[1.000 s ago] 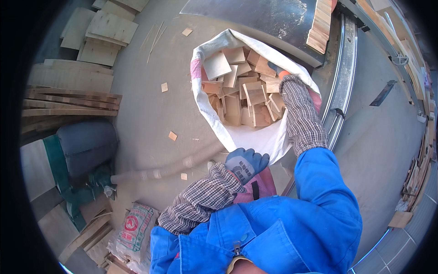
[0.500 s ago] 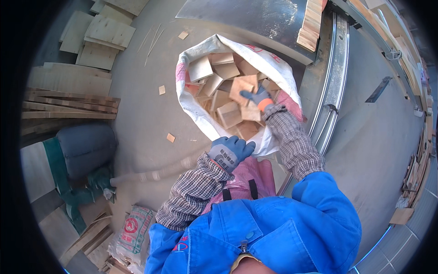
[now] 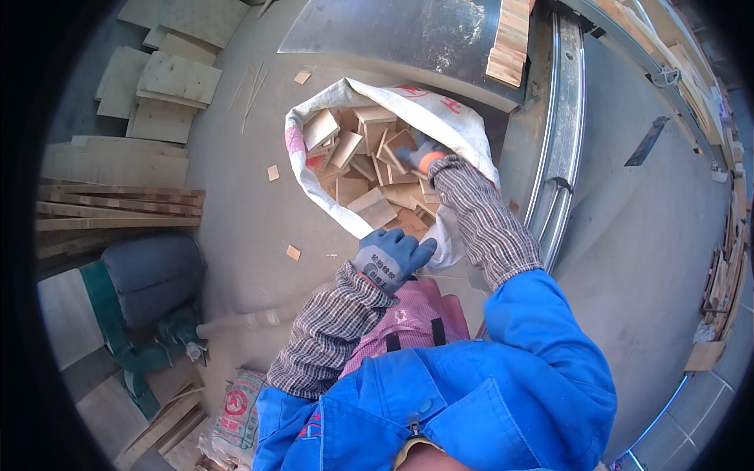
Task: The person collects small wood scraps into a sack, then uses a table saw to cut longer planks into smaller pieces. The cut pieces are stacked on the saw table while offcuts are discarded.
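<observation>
Wood blocks (image 3: 373, 208) lie jumbled in the open sack (image 3: 463, 129), mostly left of the right hand (image 3: 422, 151), which is inside; blur hides whether it holds one. The left hand (image 3: 393, 255) is curled around the sack's near edge; beyond stands the tabletop (image 3: 393, 39), with a rail (image 3: 561, 118) rightward.
</observation>
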Demonstrator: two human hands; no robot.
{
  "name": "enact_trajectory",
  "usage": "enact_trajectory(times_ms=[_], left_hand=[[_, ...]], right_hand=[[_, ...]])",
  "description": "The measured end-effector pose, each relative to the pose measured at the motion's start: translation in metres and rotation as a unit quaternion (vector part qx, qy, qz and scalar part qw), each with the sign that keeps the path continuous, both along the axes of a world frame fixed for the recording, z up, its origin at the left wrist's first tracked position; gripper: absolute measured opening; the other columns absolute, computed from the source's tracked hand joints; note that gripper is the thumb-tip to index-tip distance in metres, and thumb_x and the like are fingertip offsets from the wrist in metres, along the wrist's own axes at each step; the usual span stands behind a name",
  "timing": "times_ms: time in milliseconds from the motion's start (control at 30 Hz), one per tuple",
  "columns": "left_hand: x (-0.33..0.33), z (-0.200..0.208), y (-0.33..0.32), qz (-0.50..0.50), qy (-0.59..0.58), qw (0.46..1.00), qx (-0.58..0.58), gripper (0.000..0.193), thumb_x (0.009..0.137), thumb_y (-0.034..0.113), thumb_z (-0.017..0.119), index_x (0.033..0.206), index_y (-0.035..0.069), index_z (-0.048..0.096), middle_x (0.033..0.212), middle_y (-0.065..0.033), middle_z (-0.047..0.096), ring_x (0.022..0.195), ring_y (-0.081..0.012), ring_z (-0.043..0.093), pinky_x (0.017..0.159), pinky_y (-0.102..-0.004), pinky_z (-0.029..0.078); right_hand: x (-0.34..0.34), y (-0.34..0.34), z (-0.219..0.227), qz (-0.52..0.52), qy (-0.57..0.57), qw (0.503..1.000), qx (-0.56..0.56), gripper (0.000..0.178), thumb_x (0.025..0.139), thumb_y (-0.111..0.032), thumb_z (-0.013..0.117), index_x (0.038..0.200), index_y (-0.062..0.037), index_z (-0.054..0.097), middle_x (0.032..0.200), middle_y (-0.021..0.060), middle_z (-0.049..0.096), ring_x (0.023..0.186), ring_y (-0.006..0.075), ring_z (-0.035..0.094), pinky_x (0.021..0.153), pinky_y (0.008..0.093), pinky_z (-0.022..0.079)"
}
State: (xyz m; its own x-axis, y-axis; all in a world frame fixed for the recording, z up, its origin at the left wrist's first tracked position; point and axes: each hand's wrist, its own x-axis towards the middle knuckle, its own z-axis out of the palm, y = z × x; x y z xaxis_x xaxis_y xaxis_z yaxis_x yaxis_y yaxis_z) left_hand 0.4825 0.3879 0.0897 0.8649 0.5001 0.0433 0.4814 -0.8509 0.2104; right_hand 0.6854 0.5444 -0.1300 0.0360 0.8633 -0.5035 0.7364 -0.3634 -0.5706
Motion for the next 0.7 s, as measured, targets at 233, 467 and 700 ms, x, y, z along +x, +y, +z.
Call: enact_trajectory(times_ms=[233,467,700], left_hand=[[0.002,0.003,-0.002,-0.009,0.052,0.998,-0.031,0.035,0.086,0.022,0.063,0.120,0.021,0.057,0.082,0.0001,0.064,0.080,-0.0197,0.067,0.065,-0.0357,0.054],[-0.002,0.005,-0.014,-0.001,0.087,0.995,-0.044,0.026,0.090,0.023,0.062,0.115,0.017,0.056,0.091,-0.0048,0.066,0.087,-0.0234,0.068,0.072,-0.0389,0.056],[-0.017,0.008,-0.036,0.042,-0.028,0.999,-0.015,0.058,0.082,0.030,0.072,0.135,0.016,0.054,0.119,-0.0100,0.064,0.110,-0.0321,0.061,0.098,-0.0477,0.048]], right_hand=[[0.057,-0.006,0.055,0.111,0.047,0.972,0.201,0.065,0.095,-0.056,0.057,0.139,-0.0084,0.054,0.139,0.0153,0.056,0.128,0.0304,0.053,0.108,0.0386,0.043],[0.132,0.018,0.147,-0.022,-0.145,0.970,0.192,0.069,0.091,-0.061,0.058,0.139,-0.0102,0.056,0.136,0.0167,0.061,0.127,0.0342,0.056,0.107,0.0419,0.042],[0.098,-0.136,0.267,-0.178,0.280,0.875,0.352,0.029,0.096,-0.009,0.064,0.124,-0.0002,0.066,0.116,0.0075,0.070,0.106,0.0136,0.065,0.096,0.0267,0.049]])
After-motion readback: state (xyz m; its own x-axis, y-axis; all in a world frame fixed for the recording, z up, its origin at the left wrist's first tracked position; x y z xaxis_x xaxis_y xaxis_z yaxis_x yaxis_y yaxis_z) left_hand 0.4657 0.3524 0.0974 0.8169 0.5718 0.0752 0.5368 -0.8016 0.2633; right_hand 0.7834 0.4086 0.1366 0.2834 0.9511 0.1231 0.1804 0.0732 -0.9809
